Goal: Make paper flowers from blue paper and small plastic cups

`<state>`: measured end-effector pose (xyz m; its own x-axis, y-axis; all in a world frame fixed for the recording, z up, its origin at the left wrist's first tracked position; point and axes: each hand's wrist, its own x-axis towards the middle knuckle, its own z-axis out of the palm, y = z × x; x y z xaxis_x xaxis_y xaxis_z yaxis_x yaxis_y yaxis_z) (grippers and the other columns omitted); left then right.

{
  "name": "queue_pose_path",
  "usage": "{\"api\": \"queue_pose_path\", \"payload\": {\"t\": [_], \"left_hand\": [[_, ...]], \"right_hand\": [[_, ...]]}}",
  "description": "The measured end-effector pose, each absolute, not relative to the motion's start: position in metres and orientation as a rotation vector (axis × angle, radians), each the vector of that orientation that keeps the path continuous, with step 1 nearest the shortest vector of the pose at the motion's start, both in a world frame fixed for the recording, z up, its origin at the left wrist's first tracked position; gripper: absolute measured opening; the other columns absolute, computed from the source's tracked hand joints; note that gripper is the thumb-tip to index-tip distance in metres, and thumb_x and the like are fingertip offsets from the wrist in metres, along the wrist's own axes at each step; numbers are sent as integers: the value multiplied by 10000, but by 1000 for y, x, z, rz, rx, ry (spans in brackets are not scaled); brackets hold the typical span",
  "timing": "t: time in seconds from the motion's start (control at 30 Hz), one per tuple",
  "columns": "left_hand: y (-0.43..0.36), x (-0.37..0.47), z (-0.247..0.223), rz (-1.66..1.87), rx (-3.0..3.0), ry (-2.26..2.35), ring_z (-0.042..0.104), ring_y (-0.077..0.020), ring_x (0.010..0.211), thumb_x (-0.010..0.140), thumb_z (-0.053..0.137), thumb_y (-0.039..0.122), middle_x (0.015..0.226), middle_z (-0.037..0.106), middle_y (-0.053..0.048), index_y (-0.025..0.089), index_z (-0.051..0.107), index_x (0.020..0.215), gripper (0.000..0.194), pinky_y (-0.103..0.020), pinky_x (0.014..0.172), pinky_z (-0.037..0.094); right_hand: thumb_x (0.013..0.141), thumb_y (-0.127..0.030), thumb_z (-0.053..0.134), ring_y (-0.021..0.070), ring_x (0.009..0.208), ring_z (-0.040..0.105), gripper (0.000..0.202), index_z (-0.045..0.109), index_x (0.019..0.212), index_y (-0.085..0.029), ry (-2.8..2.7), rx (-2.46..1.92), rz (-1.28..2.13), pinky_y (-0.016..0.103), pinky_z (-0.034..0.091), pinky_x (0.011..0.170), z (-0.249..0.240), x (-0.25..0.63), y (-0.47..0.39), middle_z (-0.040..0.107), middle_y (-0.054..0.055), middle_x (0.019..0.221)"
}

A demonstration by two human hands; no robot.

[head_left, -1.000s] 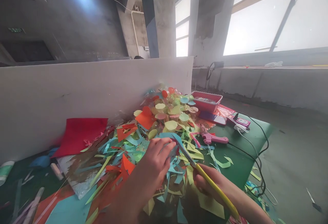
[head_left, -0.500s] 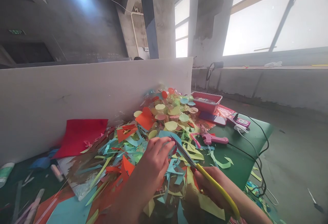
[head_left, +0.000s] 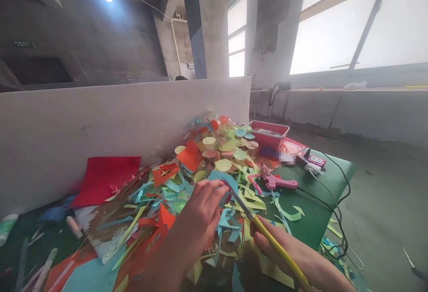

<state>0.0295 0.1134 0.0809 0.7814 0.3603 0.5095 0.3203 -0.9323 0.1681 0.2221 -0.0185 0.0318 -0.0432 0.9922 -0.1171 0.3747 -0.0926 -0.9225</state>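
Observation:
My left hand (head_left: 203,207) is closed, its fingers pinching a piece of blue paper (head_left: 219,176) over the scrap heap. Yellow-handled scissors (head_left: 277,249) are held in my right hand (head_left: 274,238), whose fingers wrap round the handle. The scissor blades point up and left, meeting the blue paper beside my left fingertips. Something small and dark red shows by those fingertips, too hidden to make out. Paper scraps (head_left: 174,194) in blue, green, orange and yellow lie around and under both hands.
Behind the hands rises a pile of coloured paper discs (head_left: 223,164). A pink glue gun (head_left: 281,182) with a cable lies to the right, before a red basket (head_left: 269,134). Red sheet (head_left: 105,176) lies at left. A white board (head_left: 117,122) stands across the back.
The scissors have turned slightly and their blades look closer together. More of the blue paper shows above my left fingers. My left hand has hardly moved.

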Motion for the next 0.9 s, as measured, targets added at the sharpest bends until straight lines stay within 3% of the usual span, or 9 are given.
{"api": "queue_pose_path", "payload": {"t": [0.27,0.6,0.73,0.9], "left_hand": [[111,36,75,839,2914,442,487,-189,1210,786,377,-89,1264,574,-33,249,509,1212,560,-340,1004,503],[110,33,76,797,2911,437,445,-205,1274,814,345,-77,1303,542,-37,276,504,1234,572,-380,1015,502],[110,35,76,869,2894,492,456,-216,1266,890,391,11,1304,513,-56,288,518,1219,448,-342,961,531],[113,39,69,1049,2891,556,568,-190,1046,956,402,134,1187,550,-62,295,532,1157,288,-335,881,551]], "right_hand": [[856,-757,390,130,659,345,560,494,878,-207,-1350,-1568,1148,234,341,588,15,222,-9,407,-33,740],[865,-768,343,84,468,334,592,417,687,-209,-1308,-1632,1102,223,269,451,12,220,-6,420,-51,549],[866,-786,283,88,425,346,617,443,709,-211,-1276,-1597,1133,229,313,464,15,215,-7,397,-67,477],[879,-778,239,102,438,401,628,453,716,-210,-1280,-1527,1168,244,380,532,21,209,-7,418,-62,453]]}}
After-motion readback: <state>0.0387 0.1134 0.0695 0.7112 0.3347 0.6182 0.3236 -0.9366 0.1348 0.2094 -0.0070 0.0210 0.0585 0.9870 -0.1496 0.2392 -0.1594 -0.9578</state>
